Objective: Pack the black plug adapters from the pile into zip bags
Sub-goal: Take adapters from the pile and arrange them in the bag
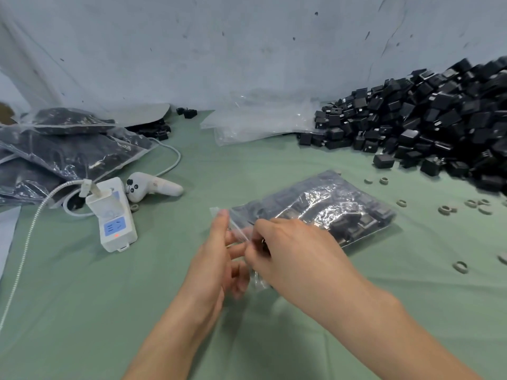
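Note:
A clear zip bag (323, 207) filled with black plug adapters lies flat on the green cloth in the middle. Its zip edge points toward me. My left hand (219, 253) pinches that edge at its left end, thumb on top. My right hand (290, 248) grips the same edge just to the right, fingers curled over the strip. A big pile of loose black plug adapters (428, 127) slopes up at the right against the wall.
Filled zip bags (63, 144) are stacked at the left. Empty clear bags (260, 122) lie at the back centre. A white power strip (112, 215) with cables and a white controller (153, 187) sit left of my hands. Small grey rings (444, 209) are scattered at the right.

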A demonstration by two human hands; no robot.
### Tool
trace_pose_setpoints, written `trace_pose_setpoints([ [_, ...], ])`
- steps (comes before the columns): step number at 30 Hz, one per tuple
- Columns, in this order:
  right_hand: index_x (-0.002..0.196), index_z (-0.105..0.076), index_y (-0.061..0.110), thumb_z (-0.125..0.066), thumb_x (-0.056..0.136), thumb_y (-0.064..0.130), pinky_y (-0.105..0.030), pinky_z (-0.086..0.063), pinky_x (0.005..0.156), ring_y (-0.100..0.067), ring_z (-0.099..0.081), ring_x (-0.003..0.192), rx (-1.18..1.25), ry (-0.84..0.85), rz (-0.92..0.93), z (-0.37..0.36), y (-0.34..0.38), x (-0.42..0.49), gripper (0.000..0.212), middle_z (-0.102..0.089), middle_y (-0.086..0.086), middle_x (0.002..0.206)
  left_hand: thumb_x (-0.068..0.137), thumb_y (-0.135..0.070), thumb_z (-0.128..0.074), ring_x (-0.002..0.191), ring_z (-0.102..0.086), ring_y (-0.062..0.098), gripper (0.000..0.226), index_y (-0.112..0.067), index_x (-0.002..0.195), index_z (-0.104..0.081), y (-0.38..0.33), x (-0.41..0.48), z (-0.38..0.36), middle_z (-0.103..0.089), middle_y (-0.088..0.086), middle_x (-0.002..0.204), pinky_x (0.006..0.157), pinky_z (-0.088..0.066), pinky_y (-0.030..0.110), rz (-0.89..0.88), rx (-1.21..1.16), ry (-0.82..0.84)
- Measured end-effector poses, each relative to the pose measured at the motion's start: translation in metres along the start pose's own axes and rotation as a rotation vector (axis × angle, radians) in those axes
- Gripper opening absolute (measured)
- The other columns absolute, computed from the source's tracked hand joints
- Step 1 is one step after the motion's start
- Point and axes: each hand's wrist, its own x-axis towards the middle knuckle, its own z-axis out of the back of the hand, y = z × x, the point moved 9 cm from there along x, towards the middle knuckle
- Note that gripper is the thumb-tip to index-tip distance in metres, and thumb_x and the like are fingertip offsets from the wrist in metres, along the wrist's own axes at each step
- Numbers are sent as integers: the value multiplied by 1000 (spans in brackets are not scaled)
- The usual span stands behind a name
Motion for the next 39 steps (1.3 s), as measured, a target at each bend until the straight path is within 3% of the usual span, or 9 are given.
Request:
trace_pose_setpoints([
  [4,83,-44,25,-37,100,41,-35,-38,65,-25,-60,85,57,18,18,-2,-3,-1,24,-63,4,93,95,-65,-39,35,-40,18,62,-23,52,-52,5,-3,-19,-40,2,44,37,-27,21,10,102,96],
  [9,88,-58,30,-43,97,52,-34,-43,64,-15,-59,75,163,77,19,-2,-15,-1,28,-63,9,79,93,-67,-39,33,-37,15,59,-24,60,-60,6,1,-15,-44,0,46,35,-26,18,101,91,122],
  [12,92,-63,36,-50,89,49,-21,-42,51,-3,-58,57,490,104,-88,4,-38,6,19,-65,15,67,98,-61,-35,29,-37,13,57,-18,80,-68,5,2,-3,-67,1,56,32,-24,16,103,75,44],
  [18,103,-58,39,-53,75,34,-37,-52,58,-17,-59,64,1096,90,-336,1,-76,8,29,-63,10,74,102,-37,-47,40,-43,11,29,-26,85,-68,-46,-26,57,-59,-2,65,36,-33,17,-402,166,-463],
  [22,120,-55,30,-59,98,26,-28,-50,49,-15,-66,67,1238,118,-249,-2,-53,12,23,-71,-4,96,98,-39,-53,54,-55,10,14,-37,101,-66,-65,-38,15,-65,-7,80,45,-44,20,-577,154,-231],
  [25,123,-55,26,-60,98,34,-30,-52,49,-17,-72,86,1164,140,-156,-4,-36,14,27,-72,-4,104,95,-41,-54,68,-63,4,20,-44,112,-65,-64,-36,-6,-69,-13,87,57,-49,18,-589,204,-79],
  [32,122,-61,41,-43,97,57,-30,-54,52,-12,-70,77,926,227,28,-5,-15,12,34,-71,8,91,91,-43,-61,65,-58,3,40,-49,130,-55,-58,-32,-2,-64,-13,78,60,-46,13,-564,287,129],
  [37,148,-41,41,-41,77,82,-27,-56,61,-7,-70,75,827,223,-13,-13,-13,12,81,-75,9,92,85,-47,-71,69,-58,6,29,-37,107,-54,-52,-34,9,-71,-10,82,57,-44,21,-536,380,60],
  [39,140,-47,45,-42,83,77,-20,-48,56,-5,-68,70,753,184,-17,-9,-13,13,66,-70,22,91,84,-47,-73,69,-59,8,34,-32,105,-51,-46,-28,26,-71,-5,86,57,-47,24,-453,320,-44],
])
